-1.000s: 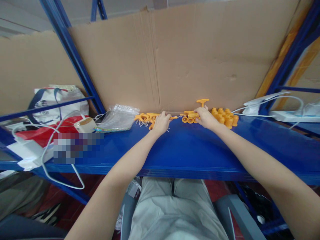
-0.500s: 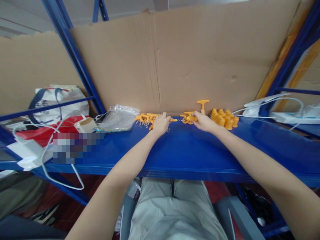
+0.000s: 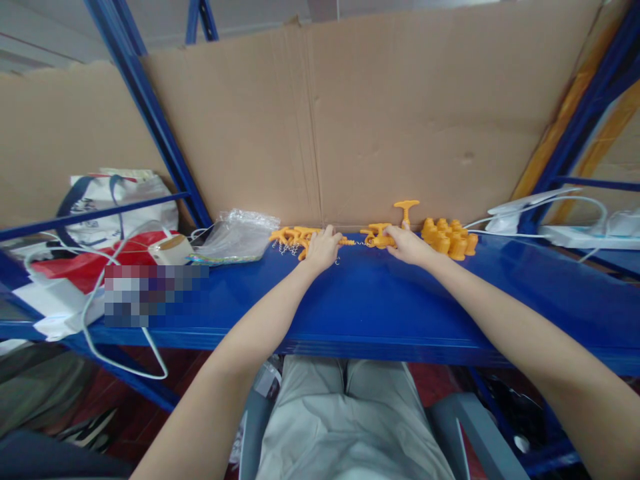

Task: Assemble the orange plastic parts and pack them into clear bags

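Observation:
My left hand point(image 3: 324, 248) is closed around an orange T-handled corkscrew point(image 3: 347, 242), whose threaded shaft and metal spiral point right. To its left lies a pile of similar orange corkscrews point(image 3: 293, 235) with bare metal spirals. My right hand point(image 3: 407, 244) has its fingers closed on an orange plastic part point(image 3: 384, 240) in a small cluster; the fingers partly hide it. Just behind that hand an orange T-handle point(image 3: 407, 204) stands upright, its lower end hidden. Close to the right wrist stands a group of orange bell-shaped sleeves point(image 3: 449, 238).
Clear plastic bags point(image 3: 240, 237) lie left of the pile on the blue shelf point(image 3: 380, 307). Farther left are a white charger point(image 3: 173, 251), cables, a red bag and a cloth bag point(image 3: 125, 207). A cardboard sheet point(image 3: 400, 113) stands behind. White cables and a power strip lie at right.
My right fingers have shifted slightly, and the round orange part at their tips shows less now. My left hand stays almost still.

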A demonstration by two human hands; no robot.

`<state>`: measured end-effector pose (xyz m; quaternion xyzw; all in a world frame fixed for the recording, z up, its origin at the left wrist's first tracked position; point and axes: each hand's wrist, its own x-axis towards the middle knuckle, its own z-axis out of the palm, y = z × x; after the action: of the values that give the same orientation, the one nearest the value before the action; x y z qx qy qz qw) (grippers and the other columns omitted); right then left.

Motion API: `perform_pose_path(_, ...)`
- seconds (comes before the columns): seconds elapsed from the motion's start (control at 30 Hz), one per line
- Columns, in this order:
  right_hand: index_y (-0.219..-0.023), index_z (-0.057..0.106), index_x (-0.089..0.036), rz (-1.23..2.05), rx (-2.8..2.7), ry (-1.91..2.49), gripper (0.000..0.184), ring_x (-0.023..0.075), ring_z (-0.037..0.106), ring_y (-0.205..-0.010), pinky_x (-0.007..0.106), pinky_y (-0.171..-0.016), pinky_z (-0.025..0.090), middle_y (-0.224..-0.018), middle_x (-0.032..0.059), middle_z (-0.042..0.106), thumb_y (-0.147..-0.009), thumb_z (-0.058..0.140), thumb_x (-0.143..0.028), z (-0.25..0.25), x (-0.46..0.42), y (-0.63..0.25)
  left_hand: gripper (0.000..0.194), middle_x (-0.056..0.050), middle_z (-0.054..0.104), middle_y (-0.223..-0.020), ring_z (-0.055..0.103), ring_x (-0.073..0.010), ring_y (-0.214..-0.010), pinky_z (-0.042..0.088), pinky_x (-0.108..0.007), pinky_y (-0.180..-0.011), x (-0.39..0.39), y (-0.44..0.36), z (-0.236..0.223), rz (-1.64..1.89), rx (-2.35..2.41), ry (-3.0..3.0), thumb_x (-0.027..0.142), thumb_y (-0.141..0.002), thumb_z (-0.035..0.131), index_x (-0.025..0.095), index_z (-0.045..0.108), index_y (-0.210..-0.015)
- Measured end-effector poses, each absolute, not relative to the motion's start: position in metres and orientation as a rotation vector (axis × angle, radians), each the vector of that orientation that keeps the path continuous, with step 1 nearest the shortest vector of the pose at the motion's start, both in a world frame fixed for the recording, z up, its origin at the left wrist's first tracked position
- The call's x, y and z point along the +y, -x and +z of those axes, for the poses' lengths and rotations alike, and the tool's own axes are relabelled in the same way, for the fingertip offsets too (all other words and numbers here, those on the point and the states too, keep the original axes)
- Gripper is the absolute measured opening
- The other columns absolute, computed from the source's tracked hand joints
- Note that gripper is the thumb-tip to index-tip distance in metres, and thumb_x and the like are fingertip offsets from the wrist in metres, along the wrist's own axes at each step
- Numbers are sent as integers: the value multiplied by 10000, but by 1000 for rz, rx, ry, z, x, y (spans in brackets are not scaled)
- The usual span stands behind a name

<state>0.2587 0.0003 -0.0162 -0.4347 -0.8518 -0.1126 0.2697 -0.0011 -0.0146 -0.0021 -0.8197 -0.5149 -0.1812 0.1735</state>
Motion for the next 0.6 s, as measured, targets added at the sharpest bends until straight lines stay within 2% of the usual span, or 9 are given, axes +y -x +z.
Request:
perform_pose_path(0.2,-1025,581,-211,-315,-2331,1084,208,306,653,-1041,640,-1056,326,-1083,129,712,-831,506,-200,-16,-2,-253,207,-119,570,-1211,579,-284,-1113,443,-427,-916,-16,1,-1,-539,-1462,2326,226,-951,508,197,656,-1091)
perform_pose_path(0.37,-1075,589,-213,-293,-2303,1030,225,328,637,-1124,672,-1076,287,-1180,155,692,-870,507,-255,-16,-7,-244,224,-148,560,-1238,600,-277,-1101,453,-404,-915,-18,-4,0,-539,-1470,2337,260,-967,488,157,638,-1096)
perform_pose_path(0.6,-1112,598,-221,-271,-2308,1023,248,319,634,-1140,692,-1098,255,-1186,136,685,-888,493,-239,-14,-14,-237,245,-132,682,-1078,650,-282,-1024,460,-417,-903,-17,-5,-4,-518,-1563,2312,341,-995,433,188,560,-1137)
